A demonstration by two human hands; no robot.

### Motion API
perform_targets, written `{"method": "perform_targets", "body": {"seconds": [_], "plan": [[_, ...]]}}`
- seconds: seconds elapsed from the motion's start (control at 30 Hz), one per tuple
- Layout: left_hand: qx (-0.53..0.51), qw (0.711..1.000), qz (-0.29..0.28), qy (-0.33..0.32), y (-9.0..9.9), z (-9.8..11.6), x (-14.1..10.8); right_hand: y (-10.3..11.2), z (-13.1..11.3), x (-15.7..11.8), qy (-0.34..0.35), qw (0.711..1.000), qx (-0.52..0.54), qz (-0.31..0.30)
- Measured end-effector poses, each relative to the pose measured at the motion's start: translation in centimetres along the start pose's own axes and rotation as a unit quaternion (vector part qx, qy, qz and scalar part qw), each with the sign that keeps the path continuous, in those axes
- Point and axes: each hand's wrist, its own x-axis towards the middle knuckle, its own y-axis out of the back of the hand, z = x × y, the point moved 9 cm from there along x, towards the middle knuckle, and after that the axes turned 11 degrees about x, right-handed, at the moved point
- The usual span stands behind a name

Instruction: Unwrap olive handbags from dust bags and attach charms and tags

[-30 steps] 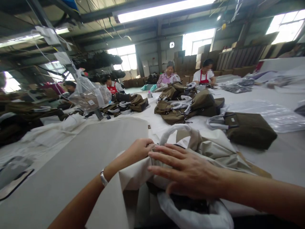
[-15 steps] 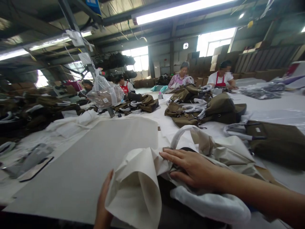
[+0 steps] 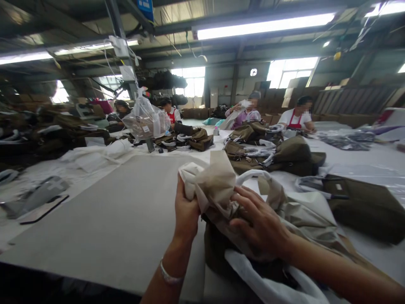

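Cream paper (image 3: 218, 181) is bunched up over a dark olive bag (image 3: 218, 249) at the lower middle. My left hand (image 3: 187, 207) is closed round the paper's left end, thumb toward me. On the right side of the same bundle lies my right hand (image 3: 257, 219), palm down with its fingers apart, pressing on the paper. A white-wrapped handle (image 3: 253, 274) curves out below my right wrist, and another wrapped handle (image 3: 249, 174) arches behind the fingers. More crumpled cream paper (image 3: 310, 211) spreads to the right.
A large grey sheet (image 3: 110, 219) covers the table to the left, with a phone-like flat object (image 3: 44, 210) beyond it. Olive bags (image 3: 363, 202) lie at the right and farther back (image 3: 294, 154). Several people sit across the table; a clear plastic bag (image 3: 144, 116) hangs by the post.
My left hand has moved up and right, gathering the loose paper end that hung open before. My right hand stays on the bundle. Across the table, a person has lifted some pale material.
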Motion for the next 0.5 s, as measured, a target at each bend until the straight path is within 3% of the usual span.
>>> {"method": "perform_targets", "body": {"seconds": [0.07, 0.13, 0.23, 0.33, 0.4, 0.5], "plan": [[-0.037, 0.999, 0.009, 0.009, -1.3, 1.2, -0.4, 0.9, -1.0, -0.1, 0.029, 0.999, 0.002, 0.042], [-0.085, 0.995, -0.015, 0.046, -2.2, 1.8, -1.6, 0.4, -1.9, 0.1, 0.055, 0.998, 0.016, 0.019], [-0.154, 0.973, -0.143, 0.099, -4.4, 3.1, -4.4, -0.4, -1.7, 0.5, 0.022, 0.998, 0.052, -0.027], [-0.176, 0.944, -0.262, 0.101, -5.5, 4.5, -6.3, 0.3, -1.0, 0.5, -0.014, 0.997, 0.079, -0.004], [-0.140, 0.956, -0.250, 0.064, -4.2, 4.6, -6.1, 1.2, -0.8, 0.0, -0.019, 0.996, 0.085, 0.014], [0.043, 0.986, -0.155, -0.041, -0.6, 4.1, -5.3, 2.4, -0.2, -1.3, -0.033, 0.996, 0.082, 0.030]]}}
